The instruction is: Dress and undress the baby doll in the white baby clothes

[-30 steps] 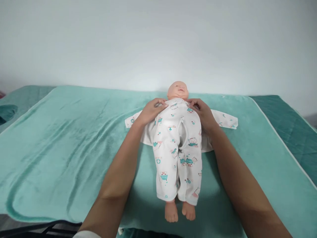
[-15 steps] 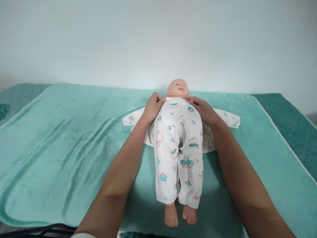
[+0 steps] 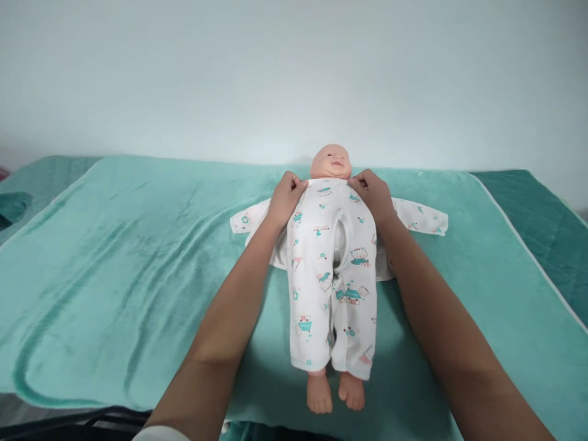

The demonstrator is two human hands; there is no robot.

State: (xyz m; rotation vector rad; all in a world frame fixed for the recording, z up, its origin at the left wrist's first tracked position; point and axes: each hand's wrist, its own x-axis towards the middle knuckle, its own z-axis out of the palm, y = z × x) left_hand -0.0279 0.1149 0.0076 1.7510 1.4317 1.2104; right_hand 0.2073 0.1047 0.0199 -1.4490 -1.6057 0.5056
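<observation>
On its back lies a baby doll point(image 3: 329, 162), head toward the wall and bare feet toward me. White printed baby trousers point(image 3: 310, 288) with an open crotch cover its legs and are drawn up to just below its neck. My left hand point(image 3: 290, 191) pinches the top edge of the trousers on the left side. At the right side of that edge, my right hand point(image 3: 371, 191) pinches the cloth too. Beneath the doll, a matching white top point(image 3: 422, 217) is spread, with its sleeves stretched out to both sides.
A light green plush blanket point(image 3: 138, 263) with some wrinkles lies under the doll. Darker green quilted cloth point(image 3: 542, 214) shows at both sides. A pale wall point(image 3: 294, 79) stands behind. Dark bars point(image 3: 78, 422) are visible at the lower left.
My right hand has its fingers drawn in more tightly at the top edge of the trousers. My left hand keeps its pinch. The view has shifted slightly.
</observation>
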